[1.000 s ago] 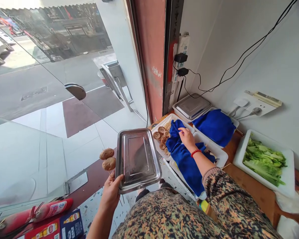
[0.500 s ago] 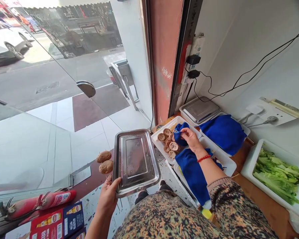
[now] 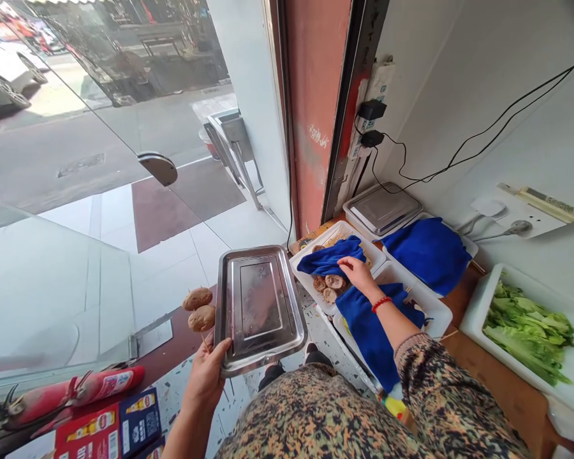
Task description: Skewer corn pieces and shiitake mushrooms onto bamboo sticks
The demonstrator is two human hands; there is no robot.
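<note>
My left hand grips the near left corner of a metal tray, its thumb over the rim. The same hand holds skewered mushrooms, their brown caps outside the tray's left edge. My right hand, with a red bracelet on the wrist, pinches the edge of a blue cloth. This cloth lies partly spread over a white tub of skewered mushrooms. Several mushrooms show their undersides below the cloth's near edge; others are hidden under it.
A second blue cloth partly covers the nearer tub, and a third cloth covers one behind. A lidded metal container stands by the wall. Lettuce fills a white bin at right. Fire extinguishers lie lower left near a glass door.
The bunched blue cloth in my right hand has been spread leftward across the mushroom tub, hiding most of the mushrooms. My left hand still holds the tray and skewers in about the same place.
</note>
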